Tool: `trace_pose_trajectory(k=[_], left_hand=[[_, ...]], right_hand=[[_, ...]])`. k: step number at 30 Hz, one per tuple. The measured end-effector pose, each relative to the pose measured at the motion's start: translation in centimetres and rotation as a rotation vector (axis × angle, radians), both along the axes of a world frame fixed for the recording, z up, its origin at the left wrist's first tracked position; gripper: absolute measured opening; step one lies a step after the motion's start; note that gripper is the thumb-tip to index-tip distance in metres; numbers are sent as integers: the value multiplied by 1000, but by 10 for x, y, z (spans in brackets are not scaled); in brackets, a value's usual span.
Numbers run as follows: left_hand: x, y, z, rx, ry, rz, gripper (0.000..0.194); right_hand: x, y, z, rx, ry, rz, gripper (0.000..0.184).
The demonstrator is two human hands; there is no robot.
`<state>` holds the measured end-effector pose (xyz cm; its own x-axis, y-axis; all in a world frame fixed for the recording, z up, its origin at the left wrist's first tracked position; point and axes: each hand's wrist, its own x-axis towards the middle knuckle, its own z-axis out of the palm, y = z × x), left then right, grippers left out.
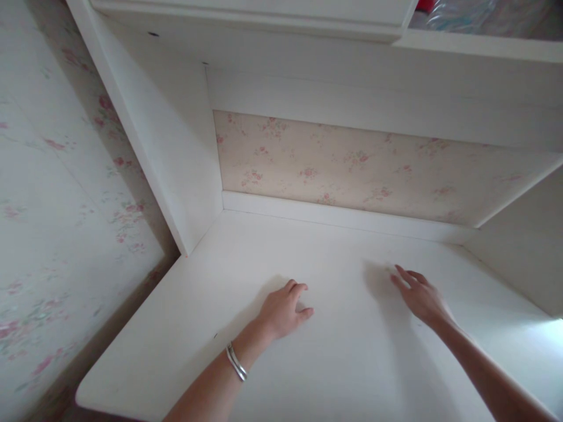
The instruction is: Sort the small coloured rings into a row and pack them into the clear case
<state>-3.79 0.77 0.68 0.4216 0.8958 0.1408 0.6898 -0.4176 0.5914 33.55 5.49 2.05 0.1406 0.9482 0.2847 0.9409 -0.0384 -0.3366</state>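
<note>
My left hand (284, 310) rests on or just over the white desktop (334, 375), its fingers curled and the thumb held apart with nothing between them. A silver bangle (236, 361) circles that wrist. Farther right, my right hand (420, 296) hovers a little above the surface, casting a shadow, with thumb and fingers slightly apart. A tiny pale speck (389, 269) shows by its fingertips, too small to name. Nothing can be seen in its grip.
White side panels (176, 135) and a shelf (308, 55) frame the desk. Flowered wallpaper (308, 158) covers the back. At upper right, a shelf compartment holds clear plastic wrapping (461, 14). A small dark mark (215, 336) lies left of my left forearm.
</note>
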Motion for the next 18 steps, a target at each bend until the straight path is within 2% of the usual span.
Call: trace_pose_trajectory(k=[3, 5, 7, 9, 13, 18], left_hand=[[3, 0, 1, -59, -105, 75, 73], [5, 1, 1, -105, -184, 122, 89], [8, 2, 0, -123, -268, 175, 99], [9, 4, -2, -113, -341, 222, 101], [8, 8, -4, -104, -429, 268, 91], [12, 9, -3, -199, -499, 250, 70]], right_hand=[[-74, -12, -2, -64, 158, 86, 55], [-124, -24, -5, -90, 368, 247, 51], [-168, -35, -6, -95, 501, 377, 48], [-199, -43, -8, -92, 566, 440, 46], [-224, -51, -16, -67, 611, 497, 45], [-217, -54, -22, -64, 607, 478, 49]])
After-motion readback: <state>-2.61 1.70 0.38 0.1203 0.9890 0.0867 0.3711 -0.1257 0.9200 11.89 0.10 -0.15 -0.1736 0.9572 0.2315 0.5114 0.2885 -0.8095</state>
